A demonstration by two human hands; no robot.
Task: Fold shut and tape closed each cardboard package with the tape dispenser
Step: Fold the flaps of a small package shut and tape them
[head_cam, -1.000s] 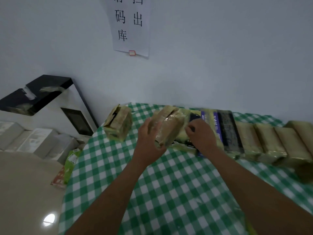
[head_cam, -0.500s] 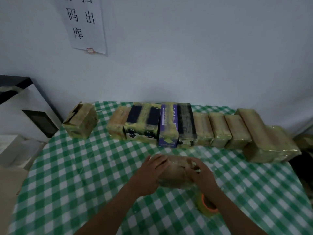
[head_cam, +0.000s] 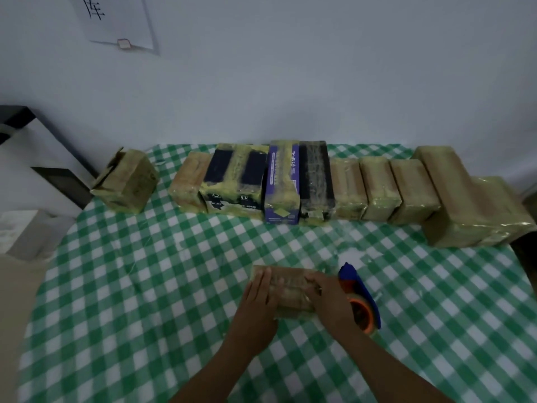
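Green-checked surface (head_cam: 145, 286), pale wall (head_cam: 290, 82) — taped packages (head_cam: 377, 187) rowed at 12 o'clock. Left grip (head_cam: 258, 301) flat, fingers (head_cam: 263, 282) straight, on near package (head_cam: 290, 292); right grip (head_cam: 331, 301) on it too — curl unclear.

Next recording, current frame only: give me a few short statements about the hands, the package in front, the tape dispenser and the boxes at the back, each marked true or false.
1. The left hand and right hand both touch the package at the front. True.
2. The tape dispenser lies left of the package. False: it lies to the right of the package, beside the right hand.
3. A purple box stands in the back row. True.
4. The tablecloth is red and white checked. False: it is green and white checked.
5. The leftmost box stands apart from the row. True.
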